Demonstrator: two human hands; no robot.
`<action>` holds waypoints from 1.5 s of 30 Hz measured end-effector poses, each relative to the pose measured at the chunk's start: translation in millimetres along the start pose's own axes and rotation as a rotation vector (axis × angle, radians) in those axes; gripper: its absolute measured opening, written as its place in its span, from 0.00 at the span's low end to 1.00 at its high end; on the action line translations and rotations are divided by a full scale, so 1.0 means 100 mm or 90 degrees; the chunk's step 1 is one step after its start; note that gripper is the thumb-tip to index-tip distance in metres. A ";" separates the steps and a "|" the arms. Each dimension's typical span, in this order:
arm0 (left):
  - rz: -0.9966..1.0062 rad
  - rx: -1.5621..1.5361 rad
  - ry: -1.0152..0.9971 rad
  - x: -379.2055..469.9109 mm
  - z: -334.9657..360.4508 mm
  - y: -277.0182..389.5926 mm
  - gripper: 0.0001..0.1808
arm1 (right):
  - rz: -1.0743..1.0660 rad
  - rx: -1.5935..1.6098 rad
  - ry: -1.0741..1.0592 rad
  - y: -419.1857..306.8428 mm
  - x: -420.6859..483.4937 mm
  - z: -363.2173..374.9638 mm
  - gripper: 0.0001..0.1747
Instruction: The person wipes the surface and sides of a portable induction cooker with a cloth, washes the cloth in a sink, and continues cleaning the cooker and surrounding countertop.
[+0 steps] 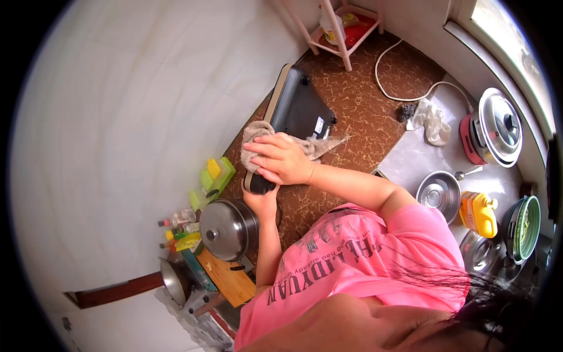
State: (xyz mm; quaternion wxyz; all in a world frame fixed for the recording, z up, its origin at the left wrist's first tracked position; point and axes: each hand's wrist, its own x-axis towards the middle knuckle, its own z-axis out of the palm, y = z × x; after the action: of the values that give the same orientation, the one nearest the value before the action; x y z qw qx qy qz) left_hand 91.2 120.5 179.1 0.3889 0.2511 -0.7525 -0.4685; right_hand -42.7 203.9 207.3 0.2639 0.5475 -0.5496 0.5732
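A black appliance with a beige edge (292, 103), probably an induction cooktop, stands tilted up on the brown counter with its footed underside showing. My left hand (264, 204) grips its near end. Across the middle of that same appliance lies a grey-beige cloth (257, 130), bunched at one side and trailing to the right. My right hand (281, 158) presses the cloth against the edge, fingers spread over it. Part of the appliance is hidden under the cloth and hand.
A lidded pot (226, 229) stands close by my left forearm, near bottles (178, 218) and a cutting board (228, 279). To the right are a steel bowl (438, 196), yellow jug (477, 213) and electric pot (499, 127). A white cord (382, 83) crosses the counter below a pink rack (345, 57).
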 end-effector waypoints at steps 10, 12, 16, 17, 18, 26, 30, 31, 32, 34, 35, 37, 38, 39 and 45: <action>0.049 0.046 -0.005 0.08 0.02 0.14 0.30 | 0.545 0.082 0.358 1.42 -0.71 -0.22 0.12; 0.049 0.076 -0.015 0.06 -0.04 0.10 0.32 | 0.509 0.055 0.362 1.58 -0.60 -0.37 0.15; 0.053 0.108 -0.039 0.11 -0.07 0.23 0.36 | 0.584 0.391 0.168 2.21 -0.32 -0.55 0.20; 0.026 0.126 -0.074 0.15 -0.14 0.20 0.36 | 0.584 0.395 0.175 2.21 -0.28 -0.52 0.20; -0.001 0.143 -0.109 0.18 -0.19 0.19 0.36 | 0.682 0.470 0.034 2.21 -0.23 -0.49 0.25; -0.148 0.170 -0.269 0.57 -0.40 0.64 0.52 | 0.687 0.139 -0.007 2.04 -0.29 -0.33 0.27; -0.116 0.368 -0.560 0.96 -0.19 1.01 0.48 | 0.766 0.092 0.052 1.91 -0.29 -0.46 0.24; -0.114 0.306 -0.563 1.03 -0.10 1.01 0.47 | 0.764 0.087 0.064 1.90 -0.29 -0.47 0.24; -0.078 0.365 -0.566 1.08 0.16 1.15 0.47 | 0.763 0.080 0.077 1.89 -0.32 -0.48 0.24; -0.041 0.417 -0.583 1.10 0.79 1.24 0.47 | 0.750 0.039 0.115 1.84 -0.39 -0.51 0.21; 0.049 0.569 -0.460 1.06 1.07 1.19 0.46 | 0.710 -0.016 0.206 1.73 -0.38 -0.50 0.18; 0.145 0.716 -0.337 1.01 1.24 1.23 0.46 | 0.644 -0.086 0.328 1.38 -0.32 -0.42 0.11; 0.123 0.733 -0.319 1.00 1.32 1.24 0.45 | 0.602 -0.092 0.361 1.24 -0.34 -0.36 0.12; 0.107 0.748 -0.307 1.01 1.40 1.22 0.45 | 0.600 -0.069 0.370 1.07 -0.32 -0.39 0.15; 0.158 0.721 -0.310 1.12 1.37 1.12 0.33 | 0.520 -0.106 0.291 0.93 -0.62 -0.32 0.21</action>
State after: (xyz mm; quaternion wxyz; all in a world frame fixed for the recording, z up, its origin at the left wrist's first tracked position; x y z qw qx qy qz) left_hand -87.1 156.0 283.8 0.0645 0.2152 -0.9744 0.0073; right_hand -120.9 228.2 125.0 0.1739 0.1234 -0.6921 0.6896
